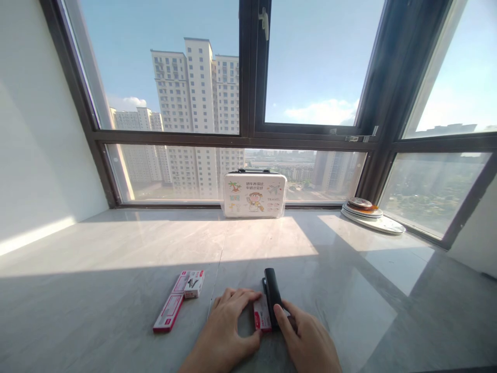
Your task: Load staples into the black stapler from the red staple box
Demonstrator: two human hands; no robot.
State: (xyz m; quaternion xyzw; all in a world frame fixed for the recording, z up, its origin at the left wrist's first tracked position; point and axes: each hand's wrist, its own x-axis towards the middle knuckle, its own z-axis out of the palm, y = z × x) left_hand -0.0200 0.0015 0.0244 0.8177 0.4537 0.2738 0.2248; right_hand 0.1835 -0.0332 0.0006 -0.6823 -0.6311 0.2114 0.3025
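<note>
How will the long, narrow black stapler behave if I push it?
The stapler should probably stay stiff, as its body looks straight and solid. Its narrow shape may let it tip sideways. Pushed leftward, it would likely nudge the small rectangular red-and-white box close beside it.

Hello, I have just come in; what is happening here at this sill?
A person is holding a black stapler in the right hand, close beside a red and white box. The left hand holds that box between thumb and fingers. Other boxes lie to the left, and a white case stands near the window.
</note>
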